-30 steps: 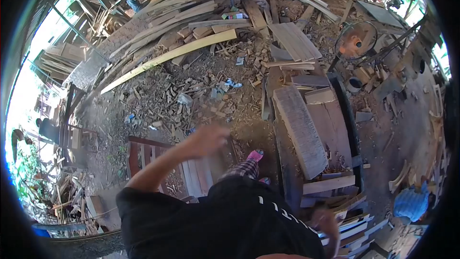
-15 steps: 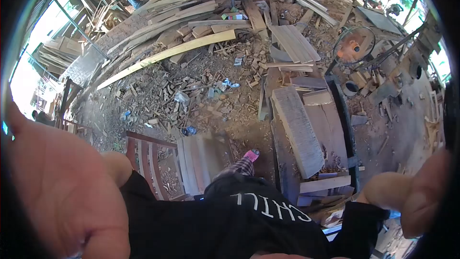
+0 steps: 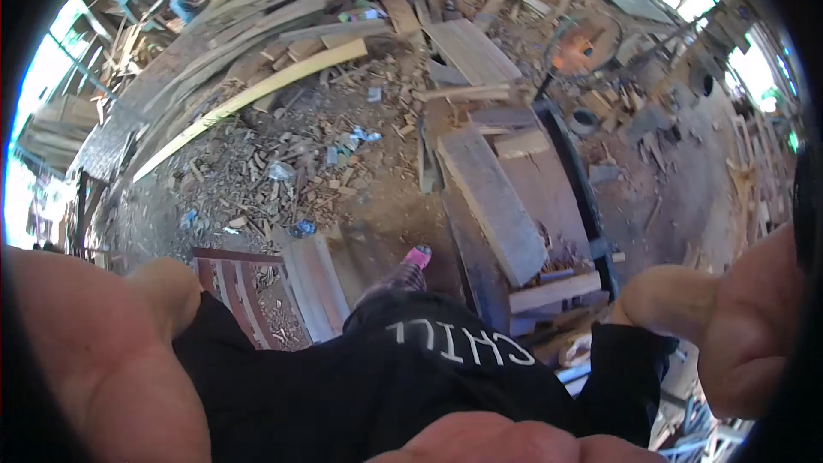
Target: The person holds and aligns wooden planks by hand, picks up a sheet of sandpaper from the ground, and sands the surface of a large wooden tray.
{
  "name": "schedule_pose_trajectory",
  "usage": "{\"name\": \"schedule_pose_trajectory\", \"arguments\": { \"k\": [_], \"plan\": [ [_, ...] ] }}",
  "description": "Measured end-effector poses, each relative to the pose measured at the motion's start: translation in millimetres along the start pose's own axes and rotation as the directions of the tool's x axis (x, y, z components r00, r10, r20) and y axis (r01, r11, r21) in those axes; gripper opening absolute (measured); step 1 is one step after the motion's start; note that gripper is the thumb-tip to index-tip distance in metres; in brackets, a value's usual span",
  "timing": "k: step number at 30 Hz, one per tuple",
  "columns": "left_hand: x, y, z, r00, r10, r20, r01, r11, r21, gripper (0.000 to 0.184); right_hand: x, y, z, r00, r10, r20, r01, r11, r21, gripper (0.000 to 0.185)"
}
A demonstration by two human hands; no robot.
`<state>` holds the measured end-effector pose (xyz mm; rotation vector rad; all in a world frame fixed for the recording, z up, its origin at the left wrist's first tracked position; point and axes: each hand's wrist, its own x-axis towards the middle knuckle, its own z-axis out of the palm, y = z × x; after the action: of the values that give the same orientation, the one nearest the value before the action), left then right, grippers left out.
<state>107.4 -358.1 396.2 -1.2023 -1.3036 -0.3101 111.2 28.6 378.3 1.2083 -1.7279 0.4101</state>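
Observation:
My left hand (image 3: 107, 360) is raised very close to the camera and fills the lower left. Only its palm side and wrist show; its fingers lie beyond the edge of the view. On the right, my right hand (image 3: 754, 334) is lifted beside the camera as well, with its fingers cut off by the dark rim. I cannot make out anything held in either hand. Below and between them is my black shirt (image 3: 429, 369) with white letters. A pink-shod foot (image 3: 417, 256) shows beneath it.
Right of my foot, a thick plank (image 3: 493, 206) lies on a wooden bench. A slatted wooden chair (image 3: 249, 274) stands at the left. Wood scraps litter the ground, with a long pale board (image 3: 257, 99) beyond. A round wire fan guard (image 3: 583, 45) stands at the upper right.
The view has turned, so the surroundings sit farther left and somewhat lower or tilted. My left hand appears lower. More skin shows at the bottom edge.

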Motion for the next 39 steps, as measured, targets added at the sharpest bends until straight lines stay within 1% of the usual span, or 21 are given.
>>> {"name": "schedule_pose_trajectory", "arguments": {
  "k": [7,9,13,16,19,25,29,30,32,33,34,35,36,37,38,39],
  "plan": [
    [0.5,-4.3,21.6,1.0,-0.005,0.008,0.005,0.995,-0.099,0.043,-1.7,-4.5,-3.3,0.999,0.04,0.018,-0.04,0.999,-0.001,0.029],
    [0.3,-5.0,26.4,1.0,0.017,0.008,-0.016,0.992,-0.126,0.042,-4.6,-4.8,-3.1,0.999,0.048,0.01,-0.048,0.999,-0.003,0.03],
    [-6.6,0.3,26.0,1.0,0.02,-0.022,-0.022,0.994,-0.107,0.042,-10.6,-12.3,-0.6,0.999,0.03,0.037,-0.03,1.0,0.004,0.03],
    [-11.4,3.1,26.6,0.999,-0.006,-0.036,0.002,0.995,-0.103,0.042,-8.4,-15.3,1.1,0.998,0.033,0.058,-0.034,0.999,0.017,0.03],
    [-16.1,3.9,27.0,1.0,0.007,-0.027,-0.011,0.991,-0.133,0.041,-7.9,-17.1,8.7,0.998,0.051,0.046,-0.052,0.998,0.022,0.03],
    [-22.9,11.0,26.2,0.997,0.039,-0.072,-0.047,0.993,-0.107,0.041,-13.3,-23.8,14.5,0.999,0.036,0.032,-0.037,0.999,0.017,0.031],
    [-32.8,14.0,35.9,0.996,-0.016,-0.086,0.006,0.994,-0.112,0.04,-23.8,-22.9,21.1,0.996,0.092,0.003,-0.092,0.995,0.032,0.031],
    [-36.5,14.7,38.0,0.995,-0.041,-0.088,0.03,0.993,-0.116,0.04,-28.3,-22.9,22.9,0.993,0.121,-0.008,-0.12,0.992,0.034,0.031],
    [-46.8,15.8,43.0,0.99,-0.11,-0.091,0.099,0.988,-0.114,0.04,-45.8,-22.9,29.6,0.973,0.226,-0.043,-0.225,0.974,0.037,0.031],
    [-55.1,15.6,46.8,0.982,-0.163,-0.09,0.153,0.982,-0.112,0.04,-58.9,-22.3,33.5,0.951,0.307,-0.048,-0.305,0.952,0.036,0.031],
    [-66.0,16.3,51.3,0.97,-0.23,-0.084,0.22,0.969,-0.116,0.04,-76.8,-22.4,39.5,0.901,0.433,-0.042,-0.432,0.901,0.032,0.031],
    [-80.1,19.0,56.2,0.944,-0.325,-0.057,0.318,0.941,-0.114,0.04,-97.7,-22.2,45.9,0.826,0.563,-0.019,-0.562,0.827,0.027,0.032],
    [-98.0,22.2,64.9,0.889,-0.458,-0.007,0.455,0.885,-0.1,0.04,-125.5,-23.5,54.1,0.709,0.705,0.026,-0.705,0.709,0.013,0.032],
    [-120.2,27.5,74.9,0.794,-0.604,0.067,0.608,0.791,-0.074,0.04,-159.9,-26.4,60.7,0.505,0.854,0.126,-0.861,0.509,-0.004,0.03],
    [-145.2,35.3,85.6,0.655,-0.738,0.162,0.752,0.658,-0.042,0.04,-198.7,-30.4,65.3,0.262,0.94,0.218,-0.96,0.278,-0.044,0.03],
    [-170.3,49.7,95.6,0.418,-0.871,0.257,0.892,0.448,0.069,0.041,-241.4,-39.1,72.3,0.166,0.954,0.248,-0.978,0.191,-0.08,0.03]
  ]
}}
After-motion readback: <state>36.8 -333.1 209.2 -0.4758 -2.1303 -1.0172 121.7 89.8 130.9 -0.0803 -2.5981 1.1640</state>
